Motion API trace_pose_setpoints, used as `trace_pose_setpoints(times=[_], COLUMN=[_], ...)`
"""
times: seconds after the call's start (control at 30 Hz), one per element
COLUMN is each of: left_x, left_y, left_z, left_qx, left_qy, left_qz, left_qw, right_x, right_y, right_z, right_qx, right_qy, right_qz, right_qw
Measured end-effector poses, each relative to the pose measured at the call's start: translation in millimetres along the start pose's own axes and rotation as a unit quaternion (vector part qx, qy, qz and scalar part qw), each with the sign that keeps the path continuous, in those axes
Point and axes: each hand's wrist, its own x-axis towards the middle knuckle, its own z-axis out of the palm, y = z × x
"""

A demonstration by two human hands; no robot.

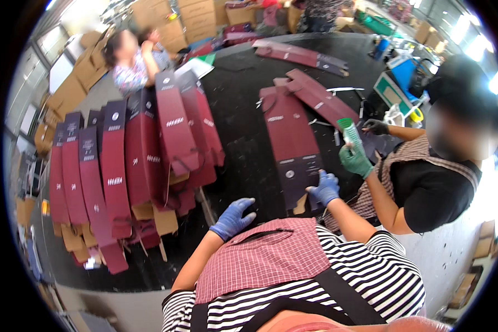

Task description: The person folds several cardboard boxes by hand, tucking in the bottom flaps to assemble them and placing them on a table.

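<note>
A long flattened maroon carton (290,130) with a dark end panel lies before me, a brown cardboard tab (300,205) showing at its near end. My right hand (325,189), in a blue glove, rests at the right edge of that dark panel, thumb and fingers apart. Left of the carton, my left hand (233,219), gloved in blue too, is over the table's near edge by my checked apron (276,249). Its fingers are loosely stretched, with nothing visible in them.
Many maroon cartons (116,182) stand stacked at left on the black table (232,133). On my right, a co-worker's green-gloved hand (357,160) holds a green-and-white strip (349,133). Other cartons (323,99) lie farther off, near a blue container (401,77). Two people sit at far left.
</note>
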Motion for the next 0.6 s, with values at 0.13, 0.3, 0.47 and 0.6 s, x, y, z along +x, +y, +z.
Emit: trace_pose_setpoints(times=[0.13, 0.3, 0.47, 0.6], left_x=[26.4, 53.5, 54.9, 81.8], left_y=[-26.2, -44.7, -60.9, -11.3], left_z=[29.0, 50.4, 52.8, 33.4], left_qx=[-0.044, -0.218, -0.462, -0.57], left_qy=[-0.033, 0.015, 0.017, -0.006], left_qz=[-0.077, -0.285, -0.279, -0.245], left_qw=[0.996, 0.933, 0.841, 0.785], right_x=[-4.7, -12.8, 26.8, 74.3], right_y=[-24.5, -36.3, -21.3, 25.9], right_z=[13.2, 37.3, 98.1, 122.8], right_qx=[-0.001, 0.039, 0.365, 0.117], right_qy=[0.003, 0.009, 0.056, 0.235], right_qz=[-0.017, -0.068, -0.078, -0.307], right_qw=[1.0, 0.997, 0.926, 0.915])
